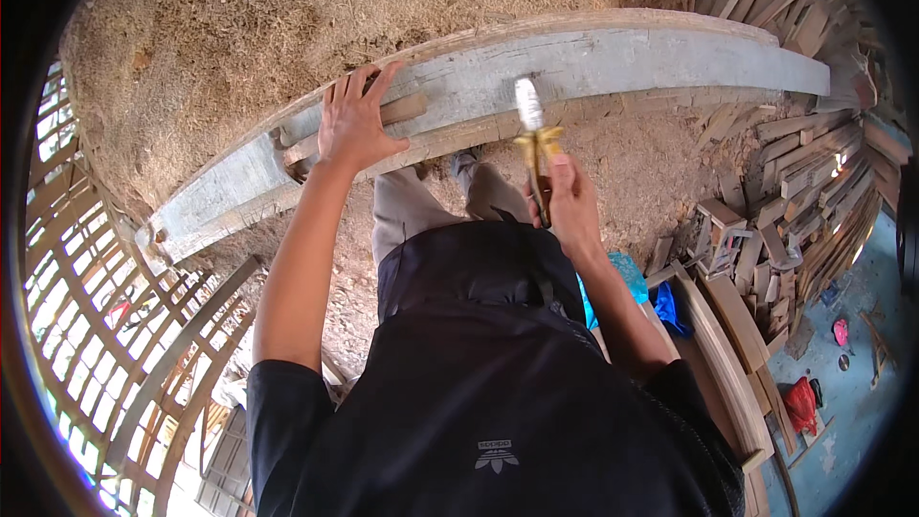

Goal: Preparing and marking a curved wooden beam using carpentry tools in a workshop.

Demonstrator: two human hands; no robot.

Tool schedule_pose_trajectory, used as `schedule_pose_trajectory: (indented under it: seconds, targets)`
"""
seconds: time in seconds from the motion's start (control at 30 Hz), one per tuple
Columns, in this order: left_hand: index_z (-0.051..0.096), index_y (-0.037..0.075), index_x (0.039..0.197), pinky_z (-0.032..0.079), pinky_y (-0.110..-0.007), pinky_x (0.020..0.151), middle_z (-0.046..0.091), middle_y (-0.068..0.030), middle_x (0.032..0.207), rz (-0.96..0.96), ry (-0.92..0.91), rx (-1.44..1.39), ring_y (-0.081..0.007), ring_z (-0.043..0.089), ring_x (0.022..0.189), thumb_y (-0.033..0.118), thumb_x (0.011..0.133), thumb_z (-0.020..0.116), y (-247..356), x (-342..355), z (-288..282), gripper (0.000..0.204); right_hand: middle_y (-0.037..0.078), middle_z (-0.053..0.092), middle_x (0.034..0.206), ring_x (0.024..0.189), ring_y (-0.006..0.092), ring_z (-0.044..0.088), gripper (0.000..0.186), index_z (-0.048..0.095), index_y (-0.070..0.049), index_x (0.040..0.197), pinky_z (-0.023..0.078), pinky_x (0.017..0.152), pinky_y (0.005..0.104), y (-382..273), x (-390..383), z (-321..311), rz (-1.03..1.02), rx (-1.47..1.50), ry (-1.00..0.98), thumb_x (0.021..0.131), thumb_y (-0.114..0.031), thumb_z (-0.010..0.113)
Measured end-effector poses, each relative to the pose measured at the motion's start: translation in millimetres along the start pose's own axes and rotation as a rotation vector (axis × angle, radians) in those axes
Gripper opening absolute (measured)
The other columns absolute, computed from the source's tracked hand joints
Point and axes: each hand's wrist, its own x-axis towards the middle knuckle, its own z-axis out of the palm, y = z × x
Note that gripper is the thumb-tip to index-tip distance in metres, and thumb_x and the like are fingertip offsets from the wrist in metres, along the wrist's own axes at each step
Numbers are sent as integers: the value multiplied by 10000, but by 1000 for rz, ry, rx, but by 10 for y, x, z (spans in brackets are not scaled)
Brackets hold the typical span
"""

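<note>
My left hand [352, 124] lies with its fingers spread over a short wooden strip [406, 108], against a long grey beam [613, 62]. The strip sits on top of the beam, its middle hidden by the hand. To the right, my right hand [572, 209] is closed around a tool with a shiny silver blade-like end [527, 103], a yellow crosspiece and a dark handle; its exact kind is unclear. The silver end is over the beam, pointing away from me. Contact between them cannot be made out.
Sawdust or wood shavings [239, 29] cover the ground beyond the beam. Stacked wood offcuts [814, 168] lie on the right, near long boards [732, 325] and a red bag [800, 404] on a blue floor. A slatted wooden lattice [86, 268] stands on the left.
</note>
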Motion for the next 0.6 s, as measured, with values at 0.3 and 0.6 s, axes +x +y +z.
schedule_pose_trajectory:
  seconds: [0.3, 0.6]
  targets:
    - [332, 334, 1589, 323, -486, 1205, 457, -54, 1450, 18, 0, -4, -296, 431, 1370, 439, 615, 894, -9, 13, -4, 1129, 91, 645, 779, 563, 122, 590, 463, 521, -47, 1053, 484, 465, 278, 21, -9, 73, 3, 88, 45, 1112, -481, 371]
    - [333, 351, 1587, 307, -498, 1224, 453, -35, 1450, -12, -48, -47, -282, 421, 1386, 414, 591, 897, 11, 8, -24, 1147, 118, 675, 785, 602, 256, 646, 335, 558, -32, 1092, 483, 516, 363, -62, -87, -150, -414, -481, 103, 1101, -349, 449]
